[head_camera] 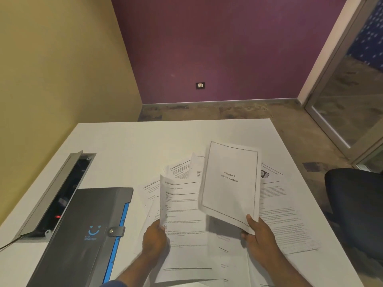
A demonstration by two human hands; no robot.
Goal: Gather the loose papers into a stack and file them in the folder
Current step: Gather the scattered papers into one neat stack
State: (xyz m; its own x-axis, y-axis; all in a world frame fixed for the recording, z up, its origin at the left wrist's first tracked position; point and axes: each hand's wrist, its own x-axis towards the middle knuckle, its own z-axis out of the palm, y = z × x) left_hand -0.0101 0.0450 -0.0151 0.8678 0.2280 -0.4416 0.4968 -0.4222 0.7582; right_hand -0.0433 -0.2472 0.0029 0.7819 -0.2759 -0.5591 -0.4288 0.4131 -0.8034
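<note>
Several printed white papers (pixel 286 220) lie scattered and overlapping on the white table (pixel 128 141). My right hand (pixel 259 235) holds a sheet with a bordered title page (pixel 230 183) by its lower corner, lifted above the pile. My left hand (pixel 154 238) pinches the lower left edge of a text sheet (pixel 182 201) raised off the table. A dark grey folder (pixel 83 235) with a blue edge, a blue smiley print and a snap strap lies closed to the left of the papers.
An open grey cable hatch (pixel 56 195) is set into the table left of the folder. A dark chair (pixel 356 208) stands at the table's right side. Yellow and purple walls lie beyond; a glass door is at the far right.
</note>
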